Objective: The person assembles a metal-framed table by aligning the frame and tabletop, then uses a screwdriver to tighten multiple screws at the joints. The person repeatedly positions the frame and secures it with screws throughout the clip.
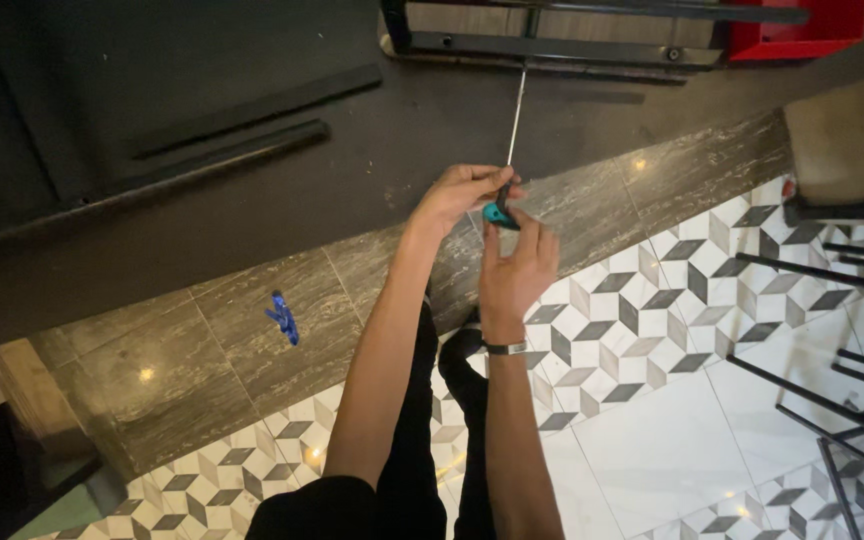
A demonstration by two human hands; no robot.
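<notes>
In both hands [497,225], long teal-handled screwdriver [512,150]

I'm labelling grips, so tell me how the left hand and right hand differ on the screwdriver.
The left hand curls over the screwdriver handle from the left, fingers bent; the right hand comes from below, fingers straighter, pointing up. The right wrist wears a dark band; the left wrist is bare. Both hands touch the handle.

No packages, labels, signs or screens are visible anywhere on the floor or the dark surface.
</notes>
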